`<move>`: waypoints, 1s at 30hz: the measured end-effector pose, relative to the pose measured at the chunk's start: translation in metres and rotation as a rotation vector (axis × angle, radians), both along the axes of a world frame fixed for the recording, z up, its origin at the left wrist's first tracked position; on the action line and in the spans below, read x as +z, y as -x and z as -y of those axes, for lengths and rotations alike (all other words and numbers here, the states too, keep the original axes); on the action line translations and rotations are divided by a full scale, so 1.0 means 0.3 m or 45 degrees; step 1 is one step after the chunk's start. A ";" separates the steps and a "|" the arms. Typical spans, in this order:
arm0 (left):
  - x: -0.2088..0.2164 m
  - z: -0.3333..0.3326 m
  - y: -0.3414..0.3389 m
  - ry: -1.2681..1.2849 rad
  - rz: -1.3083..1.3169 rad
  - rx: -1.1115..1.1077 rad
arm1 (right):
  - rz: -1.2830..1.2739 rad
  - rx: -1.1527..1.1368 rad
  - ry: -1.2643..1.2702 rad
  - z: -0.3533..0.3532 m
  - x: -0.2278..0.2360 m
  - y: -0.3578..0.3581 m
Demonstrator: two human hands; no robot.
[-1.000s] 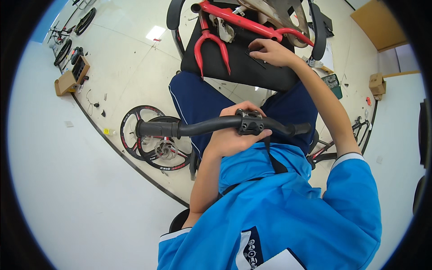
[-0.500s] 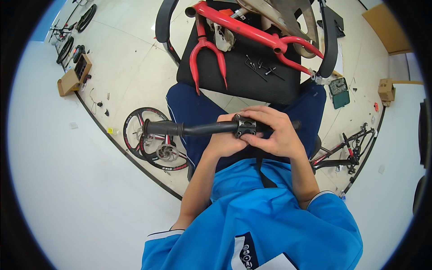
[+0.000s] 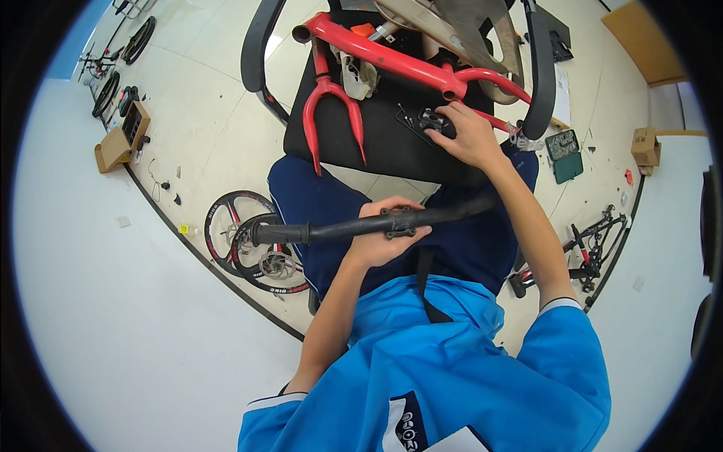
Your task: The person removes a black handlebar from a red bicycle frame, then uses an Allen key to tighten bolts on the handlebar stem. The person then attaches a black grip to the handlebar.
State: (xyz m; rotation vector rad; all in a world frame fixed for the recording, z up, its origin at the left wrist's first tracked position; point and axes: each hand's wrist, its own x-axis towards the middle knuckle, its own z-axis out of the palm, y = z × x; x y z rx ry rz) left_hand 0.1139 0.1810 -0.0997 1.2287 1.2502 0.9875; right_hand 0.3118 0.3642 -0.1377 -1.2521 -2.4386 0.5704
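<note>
A black handlebar (image 3: 339, 229) lies across my lap with its grip end to the left. My left hand (image 3: 374, 247) is wrapped round its middle, where a small black clamp plate (image 3: 401, 220) sits against the bar. Over the black chair seat (image 3: 392, 151) my right hand (image 3: 474, 137) is closed on another black handlebar clamp piece (image 3: 431, 120), partly hidden by the fingers. Several bolts and a hex key (image 3: 407, 117) lie on the seat just left of that piece.
A red bicycle frame (image 3: 392, 59) and red fork (image 3: 325, 89) rest on the chair, between its armrests (image 3: 544, 75). Wheels (image 3: 245, 241) lean at the left of my legs. A dark bike frame (image 3: 580, 256) and an open green case (image 3: 565, 154) are on the floor at right.
My right hand has left the handlebar and moved forward over the seat with a black clamp piece. The left hand still holds the bar, now slightly lower in view.
</note>
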 end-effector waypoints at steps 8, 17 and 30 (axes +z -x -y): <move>-0.091 0.068 0.019 0.020 0.003 0.094 | -0.343 0.172 0.544 0.184 0.138 -0.011; -0.070 -0.028 -0.009 0.272 0.279 0.122 | -0.079 0.113 0.632 0.406 0.146 -0.066; -0.045 -0.005 -0.013 0.277 0.289 0.083 | -0.123 -0.417 0.509 0.193 0.006 -0.063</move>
